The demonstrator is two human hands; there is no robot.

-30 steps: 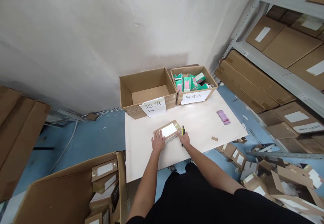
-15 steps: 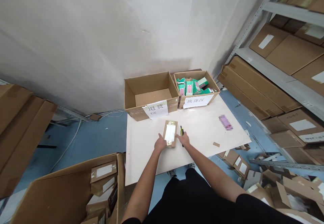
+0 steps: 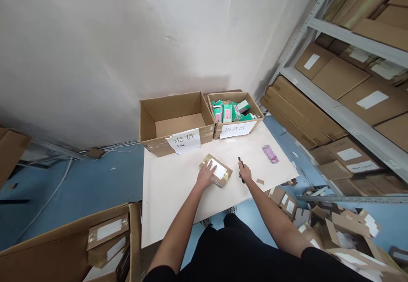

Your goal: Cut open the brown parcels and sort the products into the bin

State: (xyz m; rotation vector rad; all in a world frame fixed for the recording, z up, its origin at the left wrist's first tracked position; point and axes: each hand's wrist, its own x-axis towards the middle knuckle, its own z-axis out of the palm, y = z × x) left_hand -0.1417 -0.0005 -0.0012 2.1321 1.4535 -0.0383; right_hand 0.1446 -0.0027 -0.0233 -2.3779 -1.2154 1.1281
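Parcel (image 3: 222, 172) on the desk (image 3: 172, 193), left hand (image 3: 205, 175) laid over it, fingers spread. Right hand (image 3: 245, 172) just beside, fingers clamped on black-and-yellow tool (image 3: 240, 161) (cutter, probably). Step seems to be steadying; next move likely calls for tool to tape (image 3: 227, 175), left fingers clear.

- We log a brown parcel (image 3: 220, 178), white label (image 3: 221, 171), shiny yellowish tape (image 3: 227, 174).
- Handheld tool (image 3: 240, 160): black with yellow, we say.
- Tabletop (image 3: 165, 205): plain off-white.
- Left carton (image 3: 159, 148), right carton (image 3: 217, 133): brown; white paper signs (image 3: 191, 142), black characters.
- Small boxes (image 3: 227, 113): green, pink, some white.
- Pixelated item (image 3: 270, 154): we get pink-purple mosaic squares.
- Floor (image 3: 108, 176): blue.
- Wall (image 3: 127, 52): mottled grey-white.
- Shelving (image 3: 331, 106): pale grey.
- Sleeves (image 3: 161, 274): black.
- Shoes (image 3: 233, 210): black-and-white pattern.
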